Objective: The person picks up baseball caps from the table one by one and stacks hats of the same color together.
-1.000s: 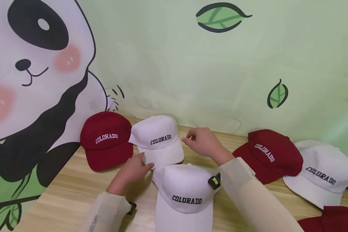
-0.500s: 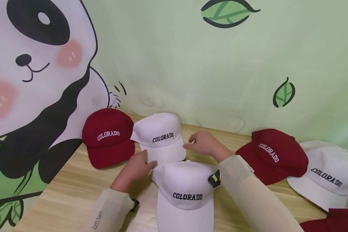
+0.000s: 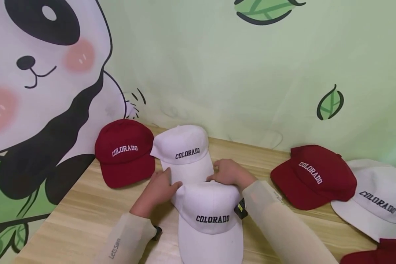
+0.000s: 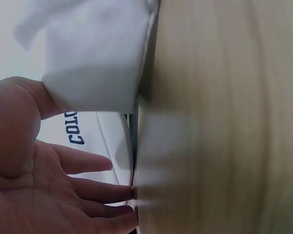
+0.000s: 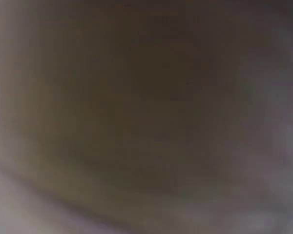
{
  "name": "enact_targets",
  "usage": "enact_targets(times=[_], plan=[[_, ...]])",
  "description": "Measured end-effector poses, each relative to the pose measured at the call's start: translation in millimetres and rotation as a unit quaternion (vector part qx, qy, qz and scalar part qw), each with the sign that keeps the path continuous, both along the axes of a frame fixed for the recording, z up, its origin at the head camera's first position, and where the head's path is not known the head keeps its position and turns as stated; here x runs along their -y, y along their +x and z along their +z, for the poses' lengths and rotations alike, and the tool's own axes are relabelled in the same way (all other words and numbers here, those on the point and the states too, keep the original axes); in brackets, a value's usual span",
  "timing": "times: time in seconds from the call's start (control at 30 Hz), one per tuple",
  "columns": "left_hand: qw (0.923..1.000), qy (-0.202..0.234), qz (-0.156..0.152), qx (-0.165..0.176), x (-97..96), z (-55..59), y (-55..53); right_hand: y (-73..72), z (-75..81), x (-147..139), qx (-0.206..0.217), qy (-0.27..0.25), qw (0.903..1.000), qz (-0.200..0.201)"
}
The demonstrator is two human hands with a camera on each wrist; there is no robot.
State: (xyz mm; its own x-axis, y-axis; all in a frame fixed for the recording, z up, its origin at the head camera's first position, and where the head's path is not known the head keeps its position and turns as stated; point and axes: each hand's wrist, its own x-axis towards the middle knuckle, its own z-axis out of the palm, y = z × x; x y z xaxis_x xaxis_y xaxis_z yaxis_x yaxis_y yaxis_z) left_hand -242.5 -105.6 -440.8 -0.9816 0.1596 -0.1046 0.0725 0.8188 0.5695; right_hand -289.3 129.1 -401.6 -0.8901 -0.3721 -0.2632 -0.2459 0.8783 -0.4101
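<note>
Two white baseball caps marked COLORADO stand one behind the other on the wooden table, the back cap [image 3: 186, 148] and the front cap [image 3: 212, 212], whose crown overlaps the back one's brim. At the left edge of the back cap's brim is my left hand [image 3: 158, 187], its fingers [image 4: 88, 192] fairly straight and touching it. In the left wrist view, the front cap's cloth [image 4: 95, 63] covers the thumb's end. My right hand [image 3: 231, 172] pinches the brim's right edge with curled fingers. The right wrist view is too dark and blurred to read.
A red cap [image 3: 125, 154] stands left of the back white cap. On the right lie another red cap [image 3: 315, 176], a white cap [image 3: 376, 198] and part of a red one [image 3: 382, 253]. Behind the table [image 3: 85, 212] hangs a panda-printed backdrop [image 3: 244, 80].
My right hand has come down and left from beside the back cap onto its brim edge. That brim has shifted slightly toward the front cap. The head view has tilted a little.
</note>
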Motion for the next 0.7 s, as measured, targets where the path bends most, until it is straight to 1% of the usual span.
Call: enact_targets(times=[0.17, 0.33, 0.43, 0.63, 0.7], plan=[[0.9999, -0.003, -0.007, 0.011, 0.0, -0.3, -0.8, -2.4, -10.9, 4, 0.015, -0.031, 0.9994, 0.006], [0.9998, -0.015, -0.012, 0.009, -2.8, -0.3, -2.7, -2.4, -13.4, 5, 0.043, -0.056, 0.9974, -0.015], [0.9998, -0.014, -0.011, 0.012, -3.6, -0.4, -3.4, -2.7, -14.6, 6, 0.056, -0.068, 0.9959, -0.024], [0.9998, 0.005, -0.014, 0.009, -2.9, -1.8, -3.5, -2.0, -16.1, 7, 0.054, -0.084, 0.9947, -0.025], [0.9998, 0.014, -0.012, 0.013, -2.7, -2.5, -3.5, -1.1, -17.7, 8, 0.059, -0.100, 0.9926, -0.034]])
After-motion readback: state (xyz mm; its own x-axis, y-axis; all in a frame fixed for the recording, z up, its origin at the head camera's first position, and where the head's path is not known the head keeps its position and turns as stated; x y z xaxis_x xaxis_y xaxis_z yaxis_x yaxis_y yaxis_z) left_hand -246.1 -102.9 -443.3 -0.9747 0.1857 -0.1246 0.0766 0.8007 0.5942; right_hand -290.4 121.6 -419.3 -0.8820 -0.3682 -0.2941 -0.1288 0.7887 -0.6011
